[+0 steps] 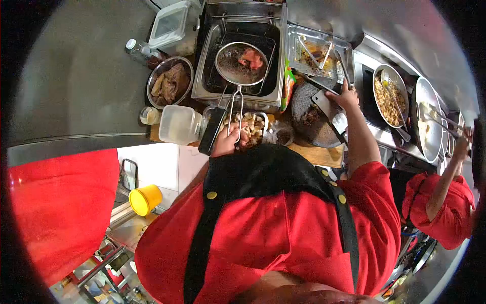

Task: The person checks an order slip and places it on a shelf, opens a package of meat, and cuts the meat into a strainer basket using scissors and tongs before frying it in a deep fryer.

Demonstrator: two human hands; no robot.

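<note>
My left hand (230,140) is closed round the wire handle of a round strainer (241,81). The strainer is over the deep fryer (202,83), with a reddish piece of food (251,59) in it. Beneath that hand is a container of pale cut pieces (255,126). My right hand (346,96) is at the edge of a round dark board (319,134), its fingers closed on tongs (341,66). A cleaver (324,104) lies under and beside this hand, and dark chopped bits (310,116) are on the board.
A metal bowl of meat (172,83), a bottle (144,52) and plastic tubs (177,124) stand left of the fryer. A metal tray (298,35) is behind the board. At right are two pans (390,93) and a co-worker's arm (445,187). Below left is a yellow bucket (145,199).
</note>
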